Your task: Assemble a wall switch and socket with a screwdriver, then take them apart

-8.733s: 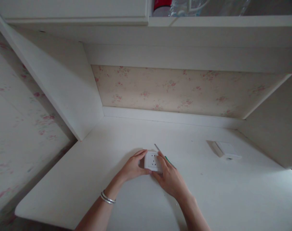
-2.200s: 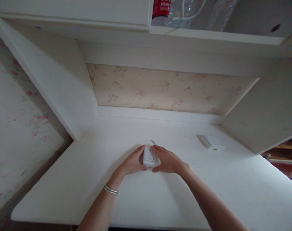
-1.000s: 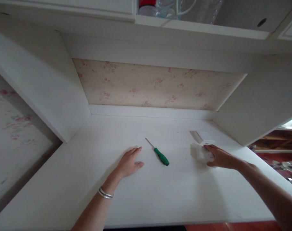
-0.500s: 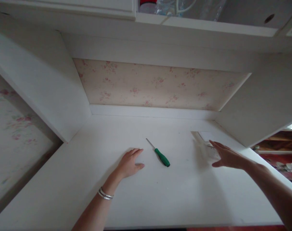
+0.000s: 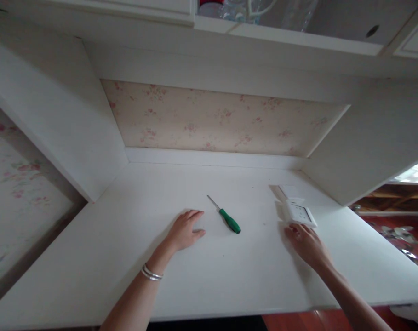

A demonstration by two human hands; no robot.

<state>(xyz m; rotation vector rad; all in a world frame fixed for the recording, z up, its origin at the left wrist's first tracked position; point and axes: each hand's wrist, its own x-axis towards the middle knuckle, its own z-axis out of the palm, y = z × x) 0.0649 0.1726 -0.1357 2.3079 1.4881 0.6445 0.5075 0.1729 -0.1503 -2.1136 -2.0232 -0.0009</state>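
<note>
My left hand (image 5: 185, 232) rests on the white counter (image 5: 209, 280), fingers stretched and thumb apart, with nothing in it. A screwdriver (image 5: 230, 221) with a green handle lies just right of it, its metal shaft pointing to the back left. Farther right sits a white wall socket (image 5: 300, 214) with a square frame. My right hand (image 5: 308, 246) is at the socket's front edge, its fingers curled together. What the fingertips hold, if anything, is hidden. Behind the socket is a flat white plate (image 5: 289, 191).
Side panels (image 5: 53, 115) stand left and right of the counter, with a floral back wall (image 5: 209, 122) behind. Overhead, an open cabinet shelf (image 5: 298, 37) holds clear plastic items. Several dishes (image 5: 400, 235) are beyond the right panel.
My right hand has moved from above the socket toward me, down to its front edge, and its fingers have curled in. The socket is now uncovered. My left hand stays put.
</note>
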